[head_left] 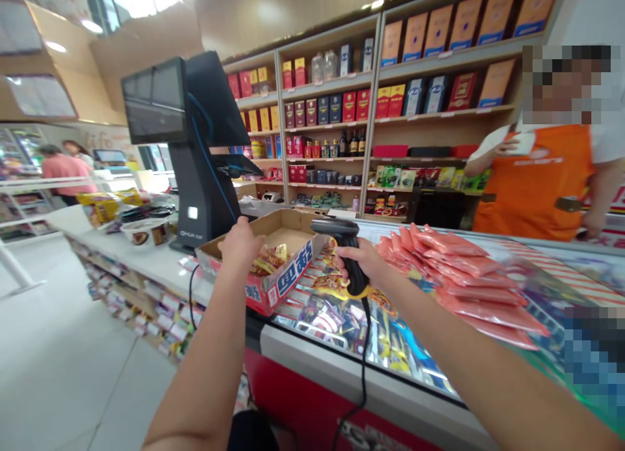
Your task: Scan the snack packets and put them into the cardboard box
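My right hand point(364, 259) grips the handle of a black barcode scanner point(342, 233), whose cable hangs down over the counter front. Under the scanner lies a yellow snack packet point(332, 283) on the glass top. My left hand point(240, 243) reaches into a shallow cardboard box point(280, 285) holding snack packets point(268, 259); its fingers point down into the box and are hidden from me. The box rests on the edge of the glass-topped freezer point(342, 366).
A row of pink-red flat packets point(459, 269) lies fanned on the glass to the right. A black checkout terminal point(195, 145) stands on the white counter point(146, 259) to the left. A person in an orange apron point(537, 177) stands behind the counter. Shelves of boxed goods point(342, 106) fill the back wall.
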`<control>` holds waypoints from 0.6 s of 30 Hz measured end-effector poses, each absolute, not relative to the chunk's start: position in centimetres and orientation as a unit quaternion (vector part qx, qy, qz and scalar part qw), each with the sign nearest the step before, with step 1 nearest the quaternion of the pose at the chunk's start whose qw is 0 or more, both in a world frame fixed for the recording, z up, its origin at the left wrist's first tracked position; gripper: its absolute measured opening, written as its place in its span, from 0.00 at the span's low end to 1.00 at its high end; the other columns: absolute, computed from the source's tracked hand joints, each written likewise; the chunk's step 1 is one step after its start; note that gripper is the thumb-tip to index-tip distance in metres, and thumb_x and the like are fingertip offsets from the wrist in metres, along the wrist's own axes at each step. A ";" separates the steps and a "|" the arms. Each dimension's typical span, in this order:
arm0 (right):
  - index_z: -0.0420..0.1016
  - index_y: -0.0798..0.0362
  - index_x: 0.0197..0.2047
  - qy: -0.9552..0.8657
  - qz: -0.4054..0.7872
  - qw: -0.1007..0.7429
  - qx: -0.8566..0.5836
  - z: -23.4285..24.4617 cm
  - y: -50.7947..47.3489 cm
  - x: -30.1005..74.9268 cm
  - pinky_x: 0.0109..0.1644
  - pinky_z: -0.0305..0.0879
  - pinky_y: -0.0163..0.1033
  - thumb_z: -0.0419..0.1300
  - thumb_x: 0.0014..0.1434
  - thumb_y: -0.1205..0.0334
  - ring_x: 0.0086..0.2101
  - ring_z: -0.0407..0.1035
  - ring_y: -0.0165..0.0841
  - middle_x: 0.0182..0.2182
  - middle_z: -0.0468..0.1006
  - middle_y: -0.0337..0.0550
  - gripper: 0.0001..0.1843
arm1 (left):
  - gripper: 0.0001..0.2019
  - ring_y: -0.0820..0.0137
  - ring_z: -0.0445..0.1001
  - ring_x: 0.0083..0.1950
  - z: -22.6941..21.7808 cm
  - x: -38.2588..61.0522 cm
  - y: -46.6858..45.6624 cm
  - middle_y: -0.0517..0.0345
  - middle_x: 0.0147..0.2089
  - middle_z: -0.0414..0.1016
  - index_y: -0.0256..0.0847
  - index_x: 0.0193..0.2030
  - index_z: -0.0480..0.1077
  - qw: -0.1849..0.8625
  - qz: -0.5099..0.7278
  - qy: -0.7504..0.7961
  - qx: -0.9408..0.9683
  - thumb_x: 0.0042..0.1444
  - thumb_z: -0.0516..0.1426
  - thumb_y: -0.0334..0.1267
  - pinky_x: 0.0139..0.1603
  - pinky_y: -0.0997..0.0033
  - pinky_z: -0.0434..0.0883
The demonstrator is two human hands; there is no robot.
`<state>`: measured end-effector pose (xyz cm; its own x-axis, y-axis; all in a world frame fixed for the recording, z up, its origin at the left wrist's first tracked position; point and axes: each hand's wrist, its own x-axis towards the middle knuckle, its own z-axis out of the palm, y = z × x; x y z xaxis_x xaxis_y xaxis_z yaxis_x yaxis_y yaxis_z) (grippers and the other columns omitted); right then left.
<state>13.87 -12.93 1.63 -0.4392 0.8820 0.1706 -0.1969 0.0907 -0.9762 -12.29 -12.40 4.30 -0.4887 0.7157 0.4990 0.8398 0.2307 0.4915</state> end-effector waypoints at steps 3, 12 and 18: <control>0.68 0.52 0.32 -0.584 0.610 0.447 -0.294 1.2 -13.0 14.1 0.16 0.63 0.33 0.68 0.42 0.56 0.14 0.63 0.28 0.16 0.70 0.32 0.16 | 0.23 0.44 0.68 0.62 4.1 -11.8 -12.6 0.36 0.61 0.68 0.39 0.57 0.67 0.136 -0.359 -0.769 -0.512 0.54 0.62 0.39 0.60 0.39 0.63; 0.67 0.52 0.27 -0.556 0.557 0.505 -0.355 -0.9 -12.2 19.9 0.17 0.63 0.33 0.69 0.43 0.55 0.15 0.63 0.27 0.16 0.70 0.34 0.15 | 0.09 0.58 0.77 0.49 1.0 0.0 -6.7 0.48 0.43 0.79 0.40 0.41 0.75 -0.020 -0.364 -0.532 -0.764 0.52 0.64 0.36 0.53 0.65 0.70; 0.67 0.52 0.24 -0.511 0.534 0.552 -0.386 -3.6 -11.7 24.6 0.16 0.62 0.34 0.68 0.45 0.55 0.14 0.62 0.27 0.15 0.68 0.34 0.15 | 0.22 0.50 0.76 0.55 -4.4 4.9 -1.4 0.30 0.51 0.77 0.33 0.52 0.70 -0.069 -0.333 -0.637 -0.692 0.56 0.61 0.48 0.54 0.59 0.69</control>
<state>24.60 -11.70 -3.59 -0.0927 0.9840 0.1520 -0.1965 0.1316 -0.9716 4.94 -1.36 -4.45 -0.0337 0.9276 0.3720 0.8355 -0.1782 0.5199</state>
